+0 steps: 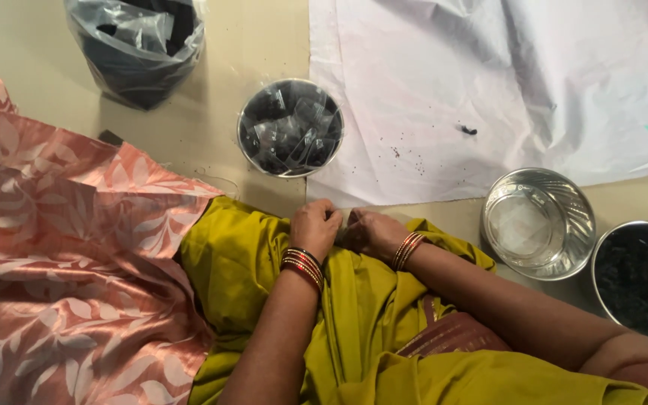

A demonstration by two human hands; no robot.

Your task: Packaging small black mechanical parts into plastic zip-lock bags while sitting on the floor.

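My left hand (313, 227) and my right hand (370, 232) meet in my lap over olive-yellow cloth (264, 262), fingertips together around something small and dark that I cannot make out. Both wrists wear red and gold bangles. Just beyond my hands stands a steel bowl (290, 127) filled with small clear packets of dark material.
A white sheet (504, 82) with dark crumbs covers the floor at the top right. A steel bowl holding clear plastic (538, 223) and a bowl of black material (641, 277) sit at the right. A plastic bag of dark stuff (138, 46) stands top left. Pink patterned cloth (61, 262) lies left.
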